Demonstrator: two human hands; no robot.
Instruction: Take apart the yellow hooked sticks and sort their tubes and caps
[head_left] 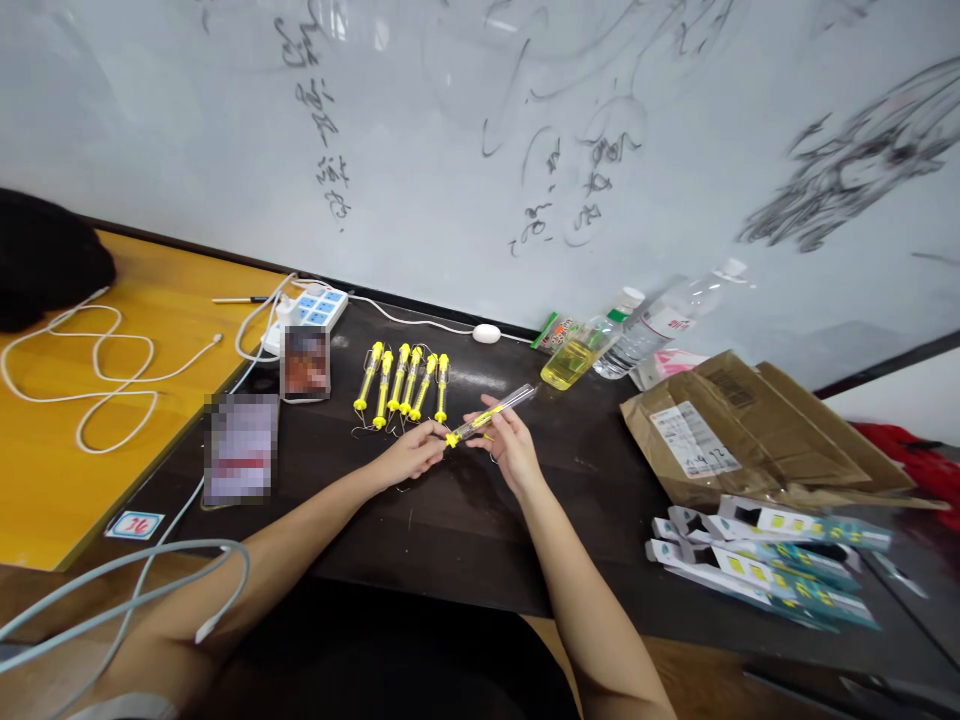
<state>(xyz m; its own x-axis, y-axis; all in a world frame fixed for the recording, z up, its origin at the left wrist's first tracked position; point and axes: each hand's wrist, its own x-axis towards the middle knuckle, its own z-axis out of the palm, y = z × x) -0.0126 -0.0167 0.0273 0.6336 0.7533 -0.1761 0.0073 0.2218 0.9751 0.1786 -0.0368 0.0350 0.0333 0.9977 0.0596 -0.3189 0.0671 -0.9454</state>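
Both my hands meet over the dark table (pixel 450 520) around a clear tube with a yellow part inside (pixel 491 414). My left hand (pixel 411 452) pinches the tube's yellow end. My right hand (pixel 504 438) has its fingers closed round the tube's middle. The tube slants up and to the right, a little above the tabletop. Just behind my hands lies a row of several yellow pieces with thin wires (pixel 403 380).
A white power strip (pixel 315 308) and cables sit at back left beside a yellow table (pixel 52 480). Plastic bottles (pixel 600 345), a cardboard box (pixel 742 430) and flat packaging boxes (pixel 765 560) occupy the right. A scribbled whiteboard wall (pixel 480 150) stands behind.
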